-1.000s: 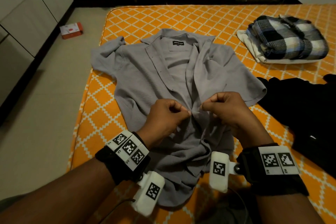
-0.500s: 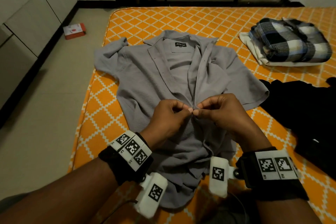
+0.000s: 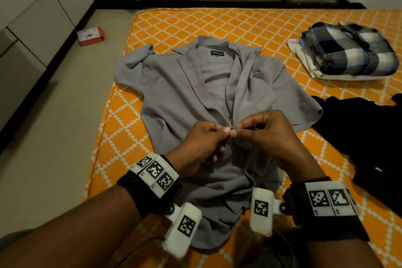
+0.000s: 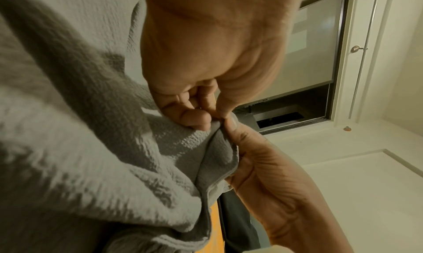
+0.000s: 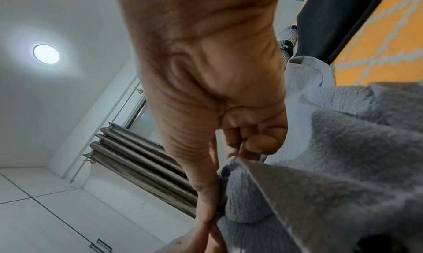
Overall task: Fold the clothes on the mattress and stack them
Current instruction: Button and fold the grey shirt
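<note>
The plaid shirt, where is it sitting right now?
In the head view the folded plaid shirt lies at the far right of the mattress, on top of a folded white garment, beyond the black garment.

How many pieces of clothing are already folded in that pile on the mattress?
2 visible: a plaid shirt on top, a white garment beneath it, at the mattress's far right. More could be hidden between them.

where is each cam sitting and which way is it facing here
Head: worn on the head, faces forward and down at the grey shirt on the orange mattress; both forearms, left hand, right hand.
Left wrist: on that wrist, tilted up toward a window; both hands pinch the shirt.
Right wrist: on that wrist, tilted up at a ceiling light; right palm fills it.
Shared: all three show the pinched shirt edge.
</note>
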A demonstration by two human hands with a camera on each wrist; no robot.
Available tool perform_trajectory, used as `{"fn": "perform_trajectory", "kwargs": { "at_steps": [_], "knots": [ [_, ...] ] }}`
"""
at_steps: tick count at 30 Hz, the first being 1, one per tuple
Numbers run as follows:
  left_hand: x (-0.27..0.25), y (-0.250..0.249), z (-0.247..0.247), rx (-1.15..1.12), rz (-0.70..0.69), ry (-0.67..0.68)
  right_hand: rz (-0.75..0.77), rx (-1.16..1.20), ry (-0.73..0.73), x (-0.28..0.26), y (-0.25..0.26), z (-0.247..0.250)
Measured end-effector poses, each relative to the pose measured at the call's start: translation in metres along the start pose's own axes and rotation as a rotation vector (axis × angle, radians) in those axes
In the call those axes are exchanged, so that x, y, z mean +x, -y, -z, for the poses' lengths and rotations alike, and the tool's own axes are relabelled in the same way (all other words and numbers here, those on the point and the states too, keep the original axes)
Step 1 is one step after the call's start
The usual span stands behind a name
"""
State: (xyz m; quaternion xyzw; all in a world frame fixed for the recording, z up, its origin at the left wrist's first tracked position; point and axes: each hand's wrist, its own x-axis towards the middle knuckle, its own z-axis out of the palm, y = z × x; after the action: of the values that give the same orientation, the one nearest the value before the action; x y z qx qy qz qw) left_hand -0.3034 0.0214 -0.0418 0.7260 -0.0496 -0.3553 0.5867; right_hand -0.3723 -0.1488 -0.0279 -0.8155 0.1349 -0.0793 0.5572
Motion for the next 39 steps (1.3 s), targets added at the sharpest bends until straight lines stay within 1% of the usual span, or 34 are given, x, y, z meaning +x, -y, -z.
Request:
{"fn": "perform_trajectory", "kwargs": {
  "at_steps": [8, 10, 12, 15, 21, 24, 28, 30, 34, 39],
  "knots": [
    [-0.002, 0.001, 0.001, -0.077, 0.066, 0.011, 0.088, -0.045, 0.045, 0.002, 0.002, -0.002],
    [-0.001, 0.001, 0.001, -0.109, 0.071, 0.020, 0.079, -0.026, 0.068, 0.001, 0.003, -0.003],
    [0.000, 0.000, 0.002, -0.129, 0.068, 0.016, 0.054, -0.025, 0.042, 0.001, 0.000, -0.004],
    [0.002, -0.001, 0.002, -0.117, 0.056, -0.009, 0.019, -0.052, -0.020, 0.003, -0.005, -0.003],
    [0.001, 0.001, -0.001, -0.052, 0.029, -0.036, 0.039, -0.108, 0.007, 0.003, -0.006, -0.005],
    [0.001, 0.000, 0.000, -0.052, 0.027, -0.045, 0.065, -0.120, -0.004, 0.003, -0.005, -0.003],
    [-0.001, 0.000, 0.000, -0.068, 0.046, -0.054, 0.087, -0.123, 0.021, 0.001, 0.001, -0.004],
    [-0.002, 0.000, 0.000, -0.095, 0.054, -0.070, 0.114, -0.151, 0.011, 0.001, 0.003, -0.004],
    [-0.003, -0.005, 0.001, -0.149, 0.024, -0.150, 0.202, -0.220, -0.015, 0.000, 0.006, -0.005],
    [-0.003, -0.005, 0.001, -0.213, 0.003, -0.197, 0.231, -0.312, -0.034, 0.000, 0.006, -0.006]
  ]
}}
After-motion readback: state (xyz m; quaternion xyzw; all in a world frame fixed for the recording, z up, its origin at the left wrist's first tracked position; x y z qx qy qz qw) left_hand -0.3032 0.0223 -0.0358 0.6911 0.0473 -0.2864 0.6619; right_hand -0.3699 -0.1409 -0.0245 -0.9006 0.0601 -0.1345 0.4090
